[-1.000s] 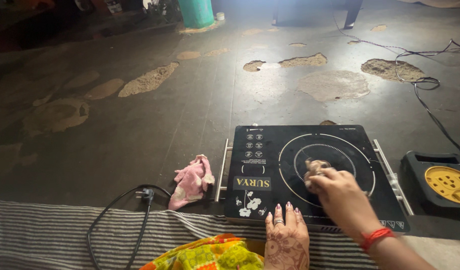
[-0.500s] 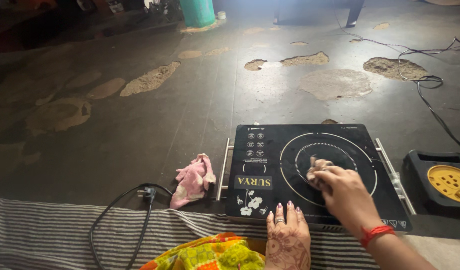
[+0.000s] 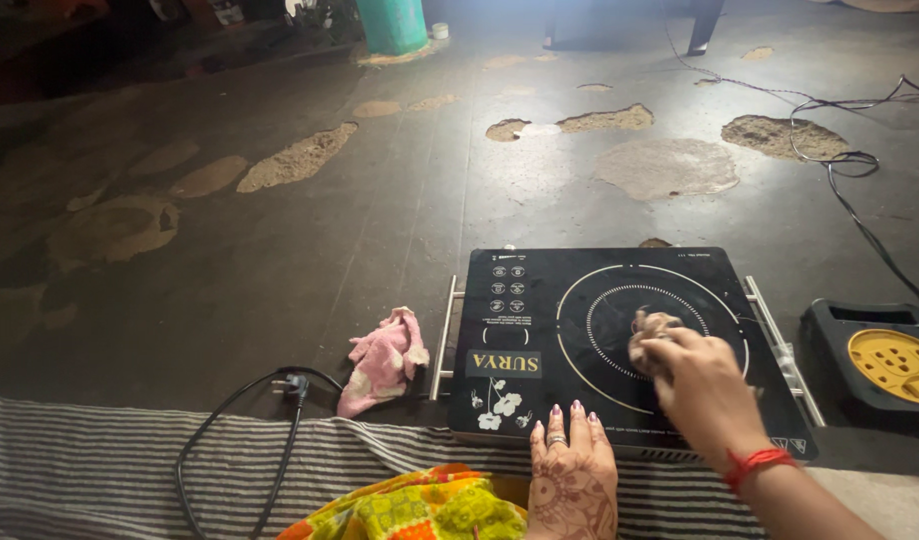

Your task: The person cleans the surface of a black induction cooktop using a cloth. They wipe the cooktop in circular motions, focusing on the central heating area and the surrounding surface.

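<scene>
Cloth wad (image 3: 651, 327), pinched in my right hand (image 3: 701, 385) fingers, has slid rightward across the black cooktop (image 3: 539, 330) ring since a second ago. My left hand (image 3: 572, 470), fingers together, braces the near edge. Right of the fingers, glass remains before the metal rail (image 3: 779, 345).

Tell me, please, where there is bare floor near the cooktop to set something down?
Bare floor lies beyond the cooktop and left of the pink cloth. Its ringed centre is crowded by the right hand, its near edge by the left hand.
</scene>
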